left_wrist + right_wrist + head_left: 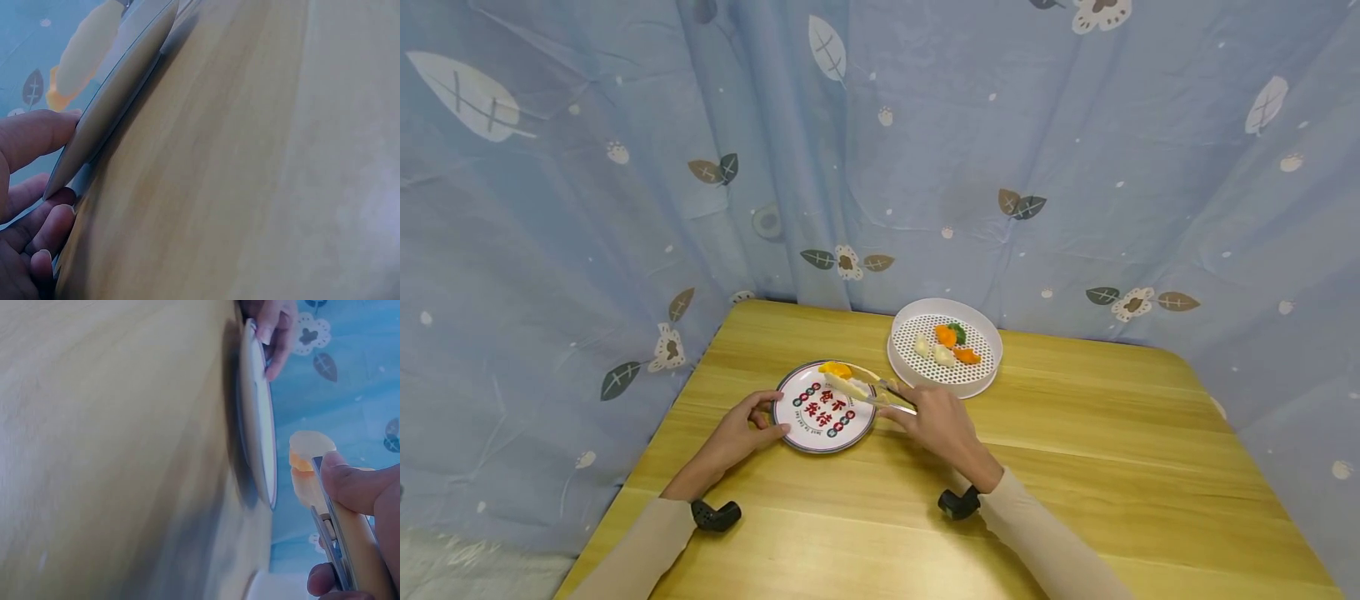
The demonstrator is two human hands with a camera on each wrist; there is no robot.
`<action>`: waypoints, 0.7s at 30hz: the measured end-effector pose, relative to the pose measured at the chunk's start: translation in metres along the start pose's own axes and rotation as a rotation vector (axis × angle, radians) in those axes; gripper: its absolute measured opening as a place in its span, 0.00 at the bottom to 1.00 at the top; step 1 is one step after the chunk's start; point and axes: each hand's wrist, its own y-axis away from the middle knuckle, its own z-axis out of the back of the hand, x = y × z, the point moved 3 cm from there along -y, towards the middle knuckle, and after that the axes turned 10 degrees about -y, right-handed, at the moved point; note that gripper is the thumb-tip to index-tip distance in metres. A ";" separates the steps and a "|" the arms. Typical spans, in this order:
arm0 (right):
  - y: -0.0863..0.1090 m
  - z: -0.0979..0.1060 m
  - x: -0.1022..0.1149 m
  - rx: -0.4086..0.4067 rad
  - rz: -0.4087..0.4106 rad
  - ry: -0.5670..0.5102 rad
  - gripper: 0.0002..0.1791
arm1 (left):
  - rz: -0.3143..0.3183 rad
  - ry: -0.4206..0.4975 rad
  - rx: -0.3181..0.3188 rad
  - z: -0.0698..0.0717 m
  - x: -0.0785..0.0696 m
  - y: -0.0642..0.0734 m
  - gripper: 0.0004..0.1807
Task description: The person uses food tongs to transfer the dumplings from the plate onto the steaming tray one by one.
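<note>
A white plate (792,392) with a dark rim and red printed characters is on the table's left part. My left hand (733,435) holds its near-left rim, thumb on top and fingers beneath, as the left wrist view shows. My right hand (942,423) grips a pair of tongs (359,550) with metal arms and pale cream tips. Between those tips is an orange piece of food (835,369), held over the plate's far side. In the right wrist view the tips (312,442) appear raised above the plate.
Behind my right hand stands a round white steamer tray (895,367) with a perforated bottom. It holds orange pieces (946,336), a green piece (957,332) and whitish pieces (943,357). A blue patterned curtain (925,150) hangs around the wooden table (1075,433).
</note>
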 end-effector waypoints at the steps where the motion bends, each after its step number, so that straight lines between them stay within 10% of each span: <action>1: 0.000 0.002 -0.001 -0.002 -0.001 0.001 0.29 | 0.004 -0.001 -0.003 0.000 0.000 0.000 0.34; 21: 0.011 0.046 -0.035 -0.054 -0.152 -0.040 0.31 | -0.012 -0.002 -0.009 -0.001 0.001 0.000 0.33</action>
